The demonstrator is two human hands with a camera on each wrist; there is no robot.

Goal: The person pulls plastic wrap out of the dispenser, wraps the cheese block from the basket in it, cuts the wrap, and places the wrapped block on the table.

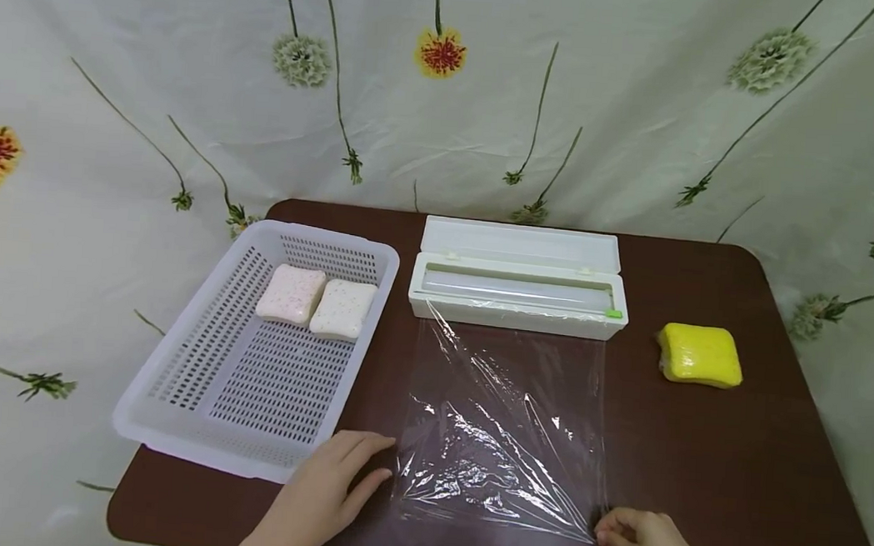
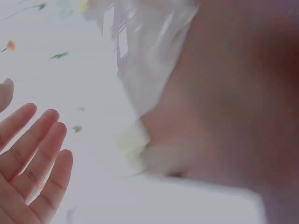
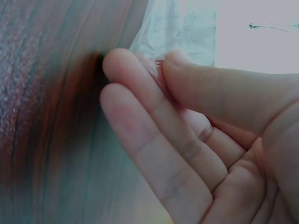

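A sheet of clear plastic wrap [image 1: 488, 426] stretches from the white wrap dispenser box [image 1: 517, 318] towards the table's near side. My right hand [image 1: 649, 541] pinches the sheet's near right corner between thumb and fingers; the right wrist view shows the gathered film [image 3: 156, 65] there. Beside the sheet's left edge is my left hand [image 1: 329, 488], its fingers extended and the thumb apart. In the left wrist view that hand [image 2: 35, 163] shows relaxed fingers holding nothing. The dispenser's lid [image 1: 521, 245] stands raised, with the roll [image 1: 514, 289] visible inside.
On the left a white plastic basket [image 1: 386, 295] holds a pinkish soap-like block [image 1: 291, 294] and a speckled white block [image 1: 343, 309]. A yellow wrapped block [image 1: 700, 354] lies at the right on the dark brown table [image 1: 755, 476]. Behind hangs a flowered curtain [image 1: 627, 109].
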